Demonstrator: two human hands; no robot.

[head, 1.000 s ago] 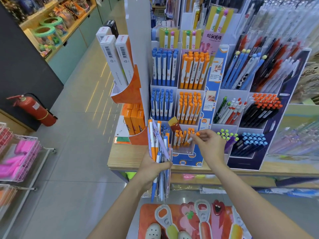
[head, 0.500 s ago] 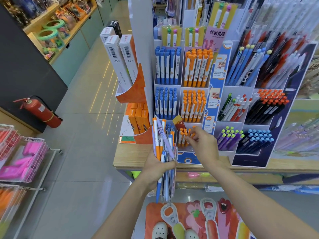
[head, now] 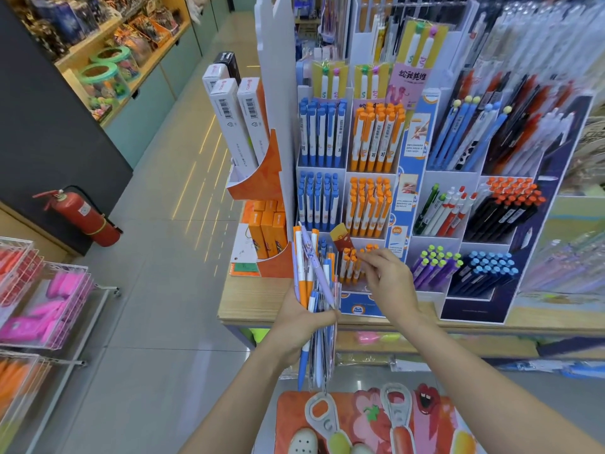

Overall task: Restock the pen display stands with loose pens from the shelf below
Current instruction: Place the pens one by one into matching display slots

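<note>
My left hand [head: 302, 324] grips a bundle of loose pens [head: 312, 280] upright, orange-and-white, blue and lilac ones, in front of the white tiered pen stand [head: 405, 198]. My right hand [head: 389, 283] reaches into the stand's lowest orange compartment [head: 348, 268], with thumb and fingers pinched on the top of an orange pen there. The tiers above hold rows of blue pens [head: 319, 201] and orange pens [head: 370, 204]. The low blue compartment is mostly hidden behind the bundle.
A dark stand [head: 523, 250] with purple, blue, black and white pens sits to the right on the wooden counter [head: 248, 301]. Orange boxes [head: 268, 231] stand left of the white stand. A lower shelf [head: 425, 345] runs beneath. A fire extinguisher [head: 82, 214] and wire racks [head: 49, 306] line the aisle's left side.
My right hand has stayed at the low orange compartment, shifting slightly left and down among the pens. The left hand keeps the bundle steady. My view has drifted slightly.
</note>
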